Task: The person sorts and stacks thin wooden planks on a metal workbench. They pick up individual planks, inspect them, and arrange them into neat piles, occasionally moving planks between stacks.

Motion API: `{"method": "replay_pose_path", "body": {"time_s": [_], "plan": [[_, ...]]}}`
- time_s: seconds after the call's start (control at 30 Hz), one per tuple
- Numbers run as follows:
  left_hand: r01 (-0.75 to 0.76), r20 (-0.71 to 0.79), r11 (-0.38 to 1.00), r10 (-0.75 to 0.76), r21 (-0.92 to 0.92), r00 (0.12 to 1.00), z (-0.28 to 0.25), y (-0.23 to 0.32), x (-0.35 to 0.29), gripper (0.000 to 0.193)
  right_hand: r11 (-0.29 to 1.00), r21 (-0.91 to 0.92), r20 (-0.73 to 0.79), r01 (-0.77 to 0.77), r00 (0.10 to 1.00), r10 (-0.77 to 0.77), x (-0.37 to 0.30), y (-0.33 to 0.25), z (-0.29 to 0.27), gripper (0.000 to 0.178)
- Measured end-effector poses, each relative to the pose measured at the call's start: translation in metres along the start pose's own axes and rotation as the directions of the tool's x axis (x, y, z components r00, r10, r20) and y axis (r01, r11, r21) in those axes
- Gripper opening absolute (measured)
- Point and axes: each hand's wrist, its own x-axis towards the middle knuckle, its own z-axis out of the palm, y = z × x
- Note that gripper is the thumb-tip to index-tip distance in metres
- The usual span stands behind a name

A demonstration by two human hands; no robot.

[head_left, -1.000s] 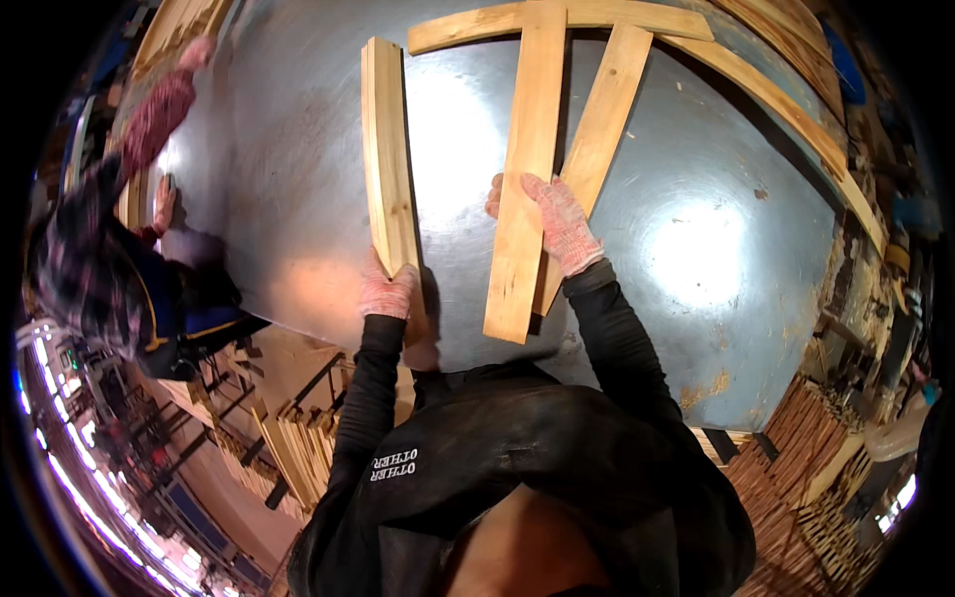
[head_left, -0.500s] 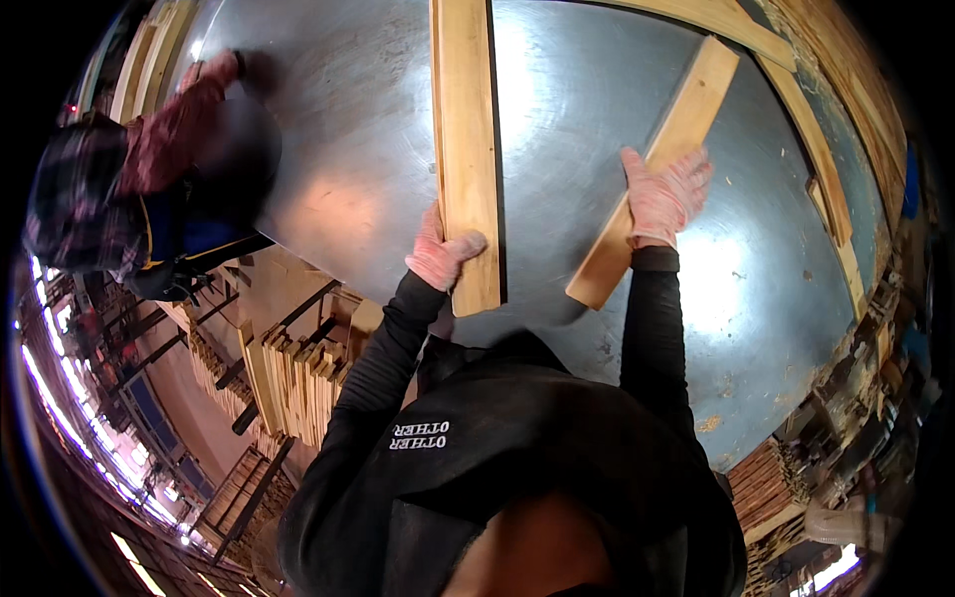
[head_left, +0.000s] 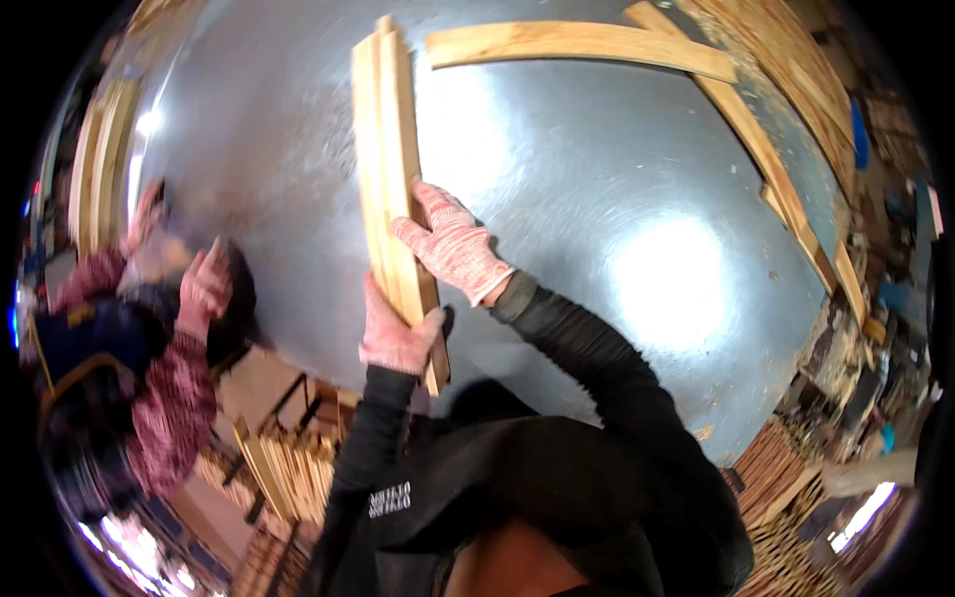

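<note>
Left hand (head_left: 391, 336) clasps straight wooden slats (head_left: 383, 129); right hand (head_left: 456, 244) touches them, fingers half spread, over shiny metal bench (head_left: 557, 179)

White glare burns two broad patches into the grey metal surface (head_left: 537, 234), one right of centre, the other beside the upright-running boards (head_left: 383, 169), while a smaller spot glints near its left edge. A light strip (head_left: 863, 517) glows at lower right, with more brightness at lower left, against dim surroundings. The black jacket (head_left: 567, 458) sinks into near-darkness, its print smeared. A co-worker's sleeve (head_left: 179, 418) looks soft. Fisheye distortion bends straight edges toward the rim, where corners fall to black.
</note>
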Motion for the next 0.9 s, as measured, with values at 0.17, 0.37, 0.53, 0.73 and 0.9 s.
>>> {"method": "replay_pose_path", "body": {"time_s": [0.17, 0.37, 0.53, 0.73, 0.9], "plan": [[0.054, -0.102, 0.894, -0.110, -0.444, 0.989, -0.005, -0.002, -0.001, 0.081, 0.290, -0.955, -0.088, 0.063, 0.873, -0.479, 0.131, 0.014, -0.180, 0.082], [-0.135, -0.249, 0.955, 0.068, -0.264, 0.966, -0.037, -0.109, 0.020, 0.090, 0.314, -0.949, -0.008, -0.004, 1.000, -0.012, 0.172, 0.002, -0.269, 0.078], [0.111, -0.186, 0.993, -0.116, -0.040, 0.976, -0.066, -0.172, 0.044, 0.097, 0.619, -0.783, -0.012, 0.063, 0.993, -0.116, 0.144, -0.005, -0.150, 0.037], [0.077, -0.278, 0.960, 0.001, 0.270, 0.960, -0.065, -0.132, 0.052, 0.096, 0.964, -0.263, 0.286, -0.036, 0.952, 0.113, 0.112, -0.052, 0.020, 0.051], [0.684, -0.371, 0.492, -0.591, 0.539, 0.717, -0.119, -0.089, 0.088, 0.102, 0.660, -0.543, 0.163, 0.519, 0.836, -0.523, 0.102, 0.017, -0.098, 0.045]]}}
